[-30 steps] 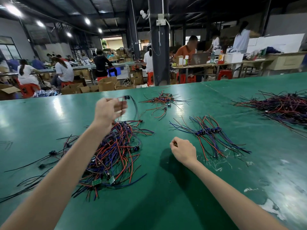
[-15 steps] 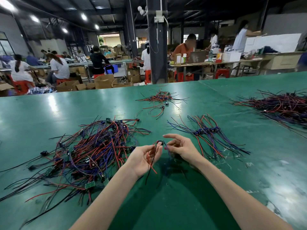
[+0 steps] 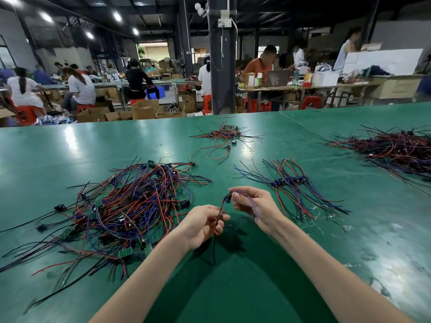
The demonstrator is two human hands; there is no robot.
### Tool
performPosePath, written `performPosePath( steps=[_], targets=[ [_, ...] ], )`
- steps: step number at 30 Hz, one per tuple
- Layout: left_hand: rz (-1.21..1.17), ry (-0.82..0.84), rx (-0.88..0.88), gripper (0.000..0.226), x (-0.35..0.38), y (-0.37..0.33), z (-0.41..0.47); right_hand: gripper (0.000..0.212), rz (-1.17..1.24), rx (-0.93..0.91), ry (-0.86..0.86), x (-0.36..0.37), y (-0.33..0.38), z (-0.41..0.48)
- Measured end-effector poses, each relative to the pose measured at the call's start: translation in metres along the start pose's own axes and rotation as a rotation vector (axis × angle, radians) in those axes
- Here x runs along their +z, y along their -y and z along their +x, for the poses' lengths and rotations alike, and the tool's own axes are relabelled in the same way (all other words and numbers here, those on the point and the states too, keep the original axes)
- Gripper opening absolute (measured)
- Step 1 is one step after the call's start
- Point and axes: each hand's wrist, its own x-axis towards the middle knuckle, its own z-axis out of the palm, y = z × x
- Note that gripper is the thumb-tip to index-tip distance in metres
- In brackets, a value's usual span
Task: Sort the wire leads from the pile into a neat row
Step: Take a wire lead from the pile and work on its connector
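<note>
Straightening is underway: right hand [image 3: 254, 206] is pinching a thin red-and-black wire lead [image 3: 222, 205] by its dark connector, and left hand [image 3: 203, 226] is pinching its strands. Next, it is probably heading to two o'clock beside the combed row of blue-and-red leads [image 3: 289, 181], away from the tangled nine-o'clock pile [image 3: 130, 206].

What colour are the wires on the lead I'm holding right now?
Red, black and blue, in the head view; the lead hangs between left hand and right hand.
</note>
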Motion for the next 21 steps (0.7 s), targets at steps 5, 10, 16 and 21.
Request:
performPosePath(
  steps=[5, 10, 16, 21],
  targets=[
    [0.221, 0.116, -0.004, 0.014, 0.001, 0.0, -0.007, 0.005, 0.029, 0.044, -0.112, -0.002, 0.003, 0.0],
    [0.253, 0.063, 0.107, 0.017, 0.001, -0.001, -0.006, 0.008, -0.121, 0.04, -0.104, -0.002, 0.006, 0.0],
    [0.282, -0.08, 0.395, 0.011, -0.005, -0.001, -0.001, 0.012, -0.425, -0.001, 0.061, 0.006, 0.007, -0.007],
    [0.361, -0.068, 0.477, 0.007, -0.009, 0.002, 0.002, 0.011, -0.503, 0.01, 0.19, 0.014, 0.007, -0.016]
  ],
)
